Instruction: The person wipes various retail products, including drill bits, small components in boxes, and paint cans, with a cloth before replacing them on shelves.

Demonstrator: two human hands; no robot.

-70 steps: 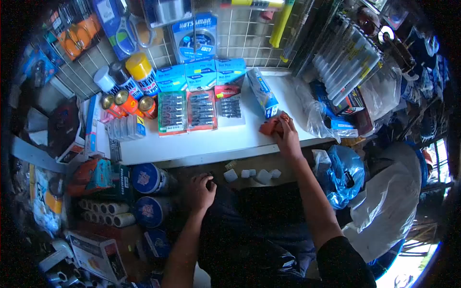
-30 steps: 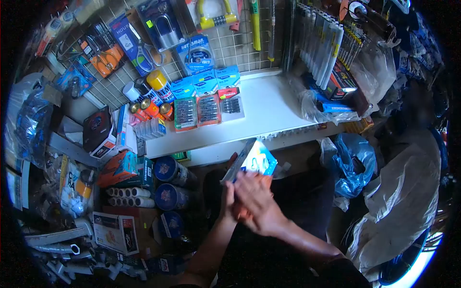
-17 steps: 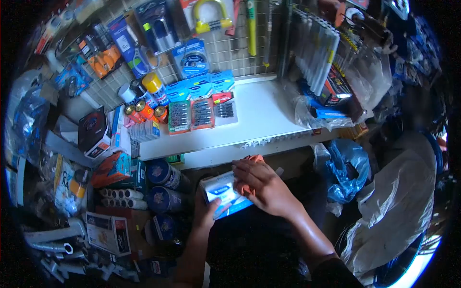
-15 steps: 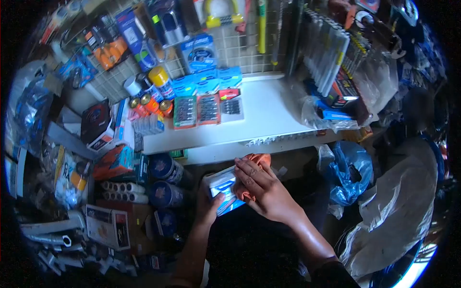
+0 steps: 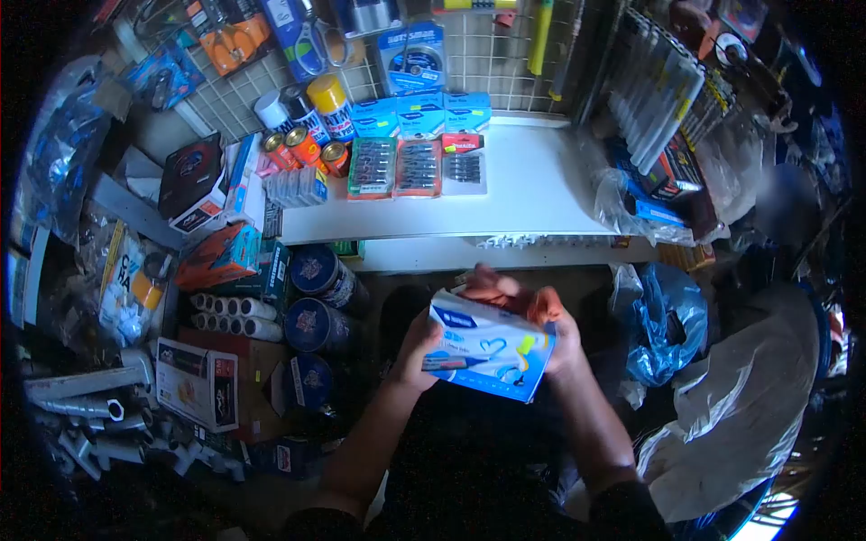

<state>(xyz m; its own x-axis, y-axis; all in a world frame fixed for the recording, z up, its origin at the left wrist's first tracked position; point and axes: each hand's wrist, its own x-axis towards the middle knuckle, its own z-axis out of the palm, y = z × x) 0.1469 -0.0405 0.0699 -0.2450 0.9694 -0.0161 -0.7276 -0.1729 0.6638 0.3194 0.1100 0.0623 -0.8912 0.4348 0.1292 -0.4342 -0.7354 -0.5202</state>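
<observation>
A blue and white cardboard box point(image 5: 492, 347) is held tilted in front of me, its printed broad face towards the camera. My left hand point(image 5: 418, 353) grips its left edge, thumb on the front. My right hand point(image 5: 563, 341) is closed at the right edge, with a crumpled orange cloth point(image 5: 545, 307) bunched in it against the box's top and side. Fingers of the right hand show blurred behind the upper edge, and the box hides part of the cloth.
A white shelf point(image 5: 532, 203) ahead carries spray cans point(image 5: 329, 99), small blue boxes point(image 5: 421, 117) and carded packs point(image 5: 418, 169). Dark blue-lidded tubs point(image 5: 311, 325) and white pipes point(image 5: 236, 316) stand left. A blue plastic bag point(image 5: 669, 325) and a wrinkled sheet point(image 5: 749, 379) lie right.
The box has moved right and turned so its broad face shows. My right hand, with the cloth, has gone from lying over the box to its right edge. The view has shifted slightly.
</observation>
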